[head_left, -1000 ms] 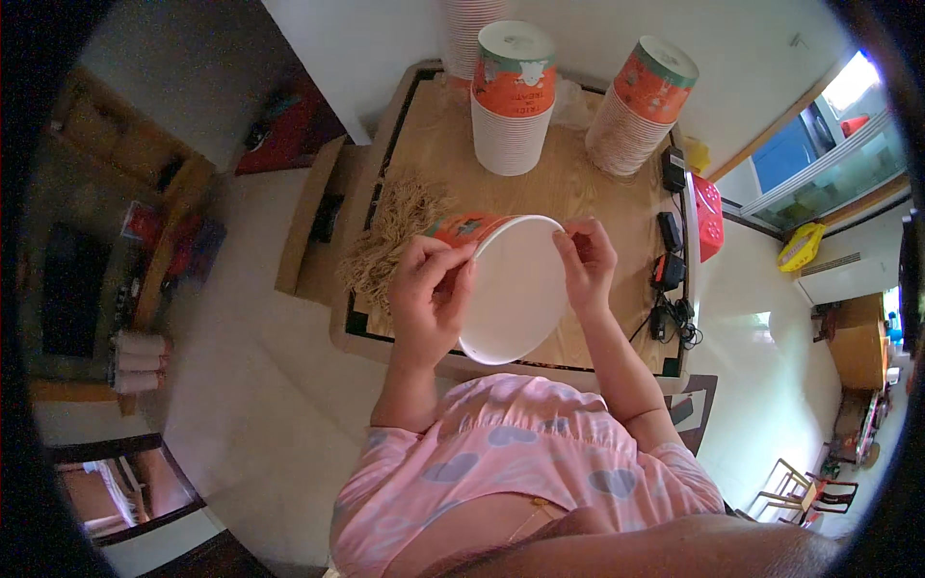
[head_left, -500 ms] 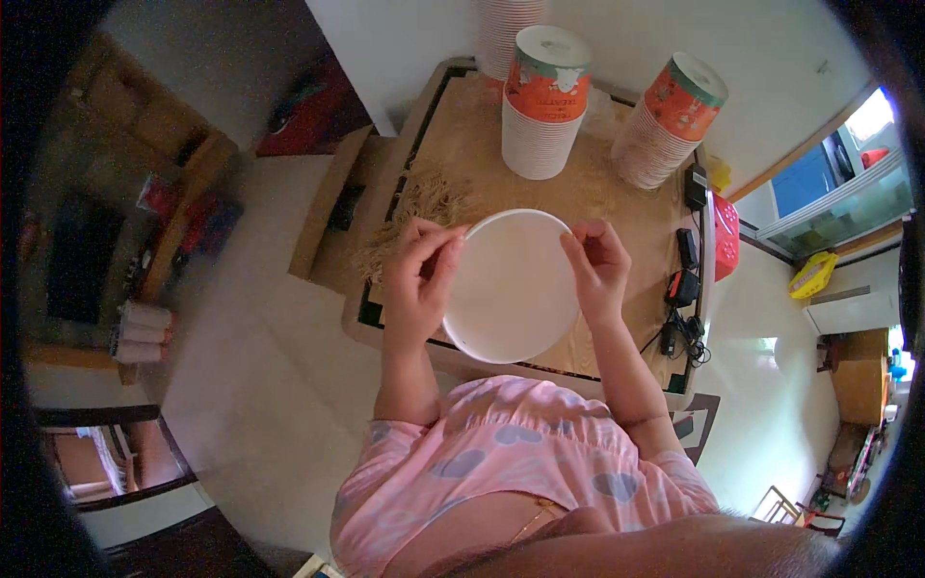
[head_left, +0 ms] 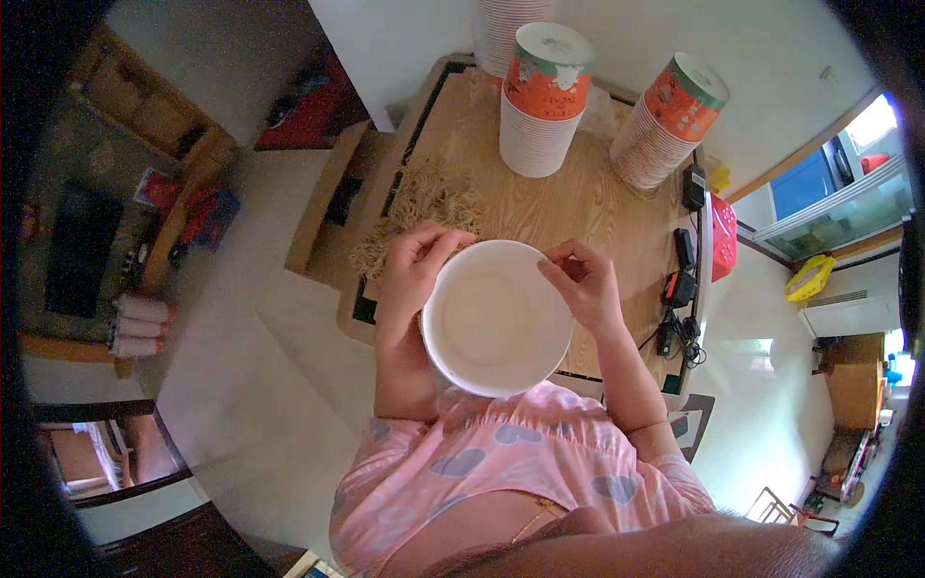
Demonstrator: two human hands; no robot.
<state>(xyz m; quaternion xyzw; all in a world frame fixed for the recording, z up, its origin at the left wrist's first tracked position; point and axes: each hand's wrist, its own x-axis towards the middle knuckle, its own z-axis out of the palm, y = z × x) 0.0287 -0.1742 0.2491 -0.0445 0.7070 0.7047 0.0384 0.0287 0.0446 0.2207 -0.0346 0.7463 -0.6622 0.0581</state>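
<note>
Between my hands is a white paper bucket (head_left: 496, 323), its open mouth facing up toward me near the table's front edge. My left hand (head_left: 416, 275) pinches the rim at its upper left, fingers closed. On the upper right of the rim, my right hand (head_left: 588, 281) also pinches with thumb and fingers. Whether a strand is caught in either pinch is too small to make out. Just beyond my left hand lies a tangled pile of beige strands (head_left: 429, 207) on the wood-patterned table (head_left: 525, 207).
Nested stacks of paper buckets, one in the middle (head_left: 544, 106) and one at the right (head_left: 670, 120), have orange-and-green printed tops. Another white stack (head_left: 506, 34) stands behind. Black adapters and cables (head_left: 682, 289) line the right edge. An open cardboard box (head_left: 328, 207) sits left of the table.
The bucket has come down and closer to my body, and its mouth now shows more of the inside. Both hands have moved slightly lower with it, still at the rim.
</note>
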